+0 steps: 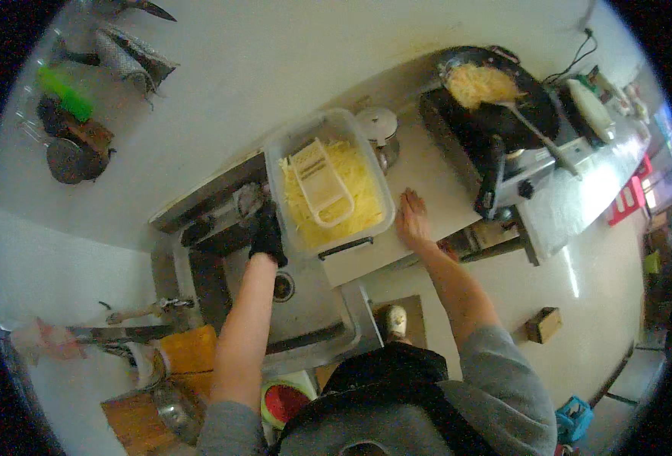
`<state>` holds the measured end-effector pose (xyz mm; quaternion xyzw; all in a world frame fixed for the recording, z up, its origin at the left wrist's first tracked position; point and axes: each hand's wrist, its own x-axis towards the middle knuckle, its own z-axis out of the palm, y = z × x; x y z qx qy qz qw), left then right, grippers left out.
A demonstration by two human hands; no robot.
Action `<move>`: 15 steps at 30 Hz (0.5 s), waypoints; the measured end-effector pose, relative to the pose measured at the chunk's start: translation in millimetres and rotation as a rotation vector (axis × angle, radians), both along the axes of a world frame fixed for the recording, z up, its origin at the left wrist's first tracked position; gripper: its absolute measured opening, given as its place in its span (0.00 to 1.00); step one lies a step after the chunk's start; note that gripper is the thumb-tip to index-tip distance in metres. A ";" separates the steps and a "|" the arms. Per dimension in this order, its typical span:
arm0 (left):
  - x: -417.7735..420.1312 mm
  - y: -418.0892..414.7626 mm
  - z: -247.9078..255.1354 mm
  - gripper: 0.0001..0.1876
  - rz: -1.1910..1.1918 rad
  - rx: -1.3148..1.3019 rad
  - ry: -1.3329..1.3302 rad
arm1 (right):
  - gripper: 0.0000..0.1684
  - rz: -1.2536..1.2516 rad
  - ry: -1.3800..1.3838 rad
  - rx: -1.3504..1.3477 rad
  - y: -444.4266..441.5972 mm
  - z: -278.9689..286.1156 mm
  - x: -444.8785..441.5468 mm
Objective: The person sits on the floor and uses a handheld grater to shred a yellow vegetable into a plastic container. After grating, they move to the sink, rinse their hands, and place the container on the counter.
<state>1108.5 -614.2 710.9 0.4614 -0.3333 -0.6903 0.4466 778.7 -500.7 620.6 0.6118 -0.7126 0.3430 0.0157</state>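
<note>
A translucent plastic tub (385, 212) holds a heap of pale yellow shreds (364, 182). On the shreds lies a white grater (327, 191), its slotted end toward the wall. At the tub's left side is my left hand (266, 231) in a black glove; its fingers are dark and blurred, and their grip cannot be made out. A greyish crumpled item (249, 199) sits just beyond that glove. My bare right hand (412, 222) rests flat beside the tub's right front corner, on the countertop (427, 176), holding nothing.
A metal sink (307, 308) lies below my left arm. To the right, a black wok (532, 108) with a shredded yellow mass (478, 85) and a spatula (532, 131) sits on a gas stove (521, 176). A white lidded pot (379, 128) stands behind the tub.
</note>
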 end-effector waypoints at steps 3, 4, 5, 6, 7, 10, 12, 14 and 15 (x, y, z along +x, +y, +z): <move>32.7 54.2 6.0 0.29 -0.028 0.024 -0.232 | 0.26 0.053 -0.008 -0.036 46.6 7.1 62.0; 35.8 78.1 19.8 0.28 0.012 0.108 -0.271 | 0.28 0.053 -0.028 -0.026 62.5 12.1 86.2; 75.6 95.6 5.2 0.25 0.084 0.202 -0.180 | 0.29 0.103 -0.422 0.169 71.4 28.5 125.2; 102.0 111.6 -10.0 0.22 -0.313 -0.174 -0.707 | 0.29 0.206 -0.452 0.227 85.3 13.2 155.8; 129.0 127.6 -24.1 0.19 -0.502 -0.641 -1.250 | 0.30 0.307 -0.486 0.287 99.1 -1.6 187.0; 173.5 170.2 -18.3 0.16 -0.816 -0.997 -1.938 | 0.26 0.810 -0.137 0.080 134.6 -0.5 264.1; 151.9 188.1 22.7 0.15 -0.769 -0.946 -1.878 | 0.25 0.804 -0.250 0.303 135.3 4.1 284.5; 174.9 192.1 23.2 0.17 -0.851 -0.855 -1.975 | 0.24 0.809 -0.393 0.469 125.2 25.9 315.6; 193.9 194.7 17.4 0.18 -0.900 -0.807 -2.009 | 0.24 0.799 -0.481 0.537 110.1 50.8 330.3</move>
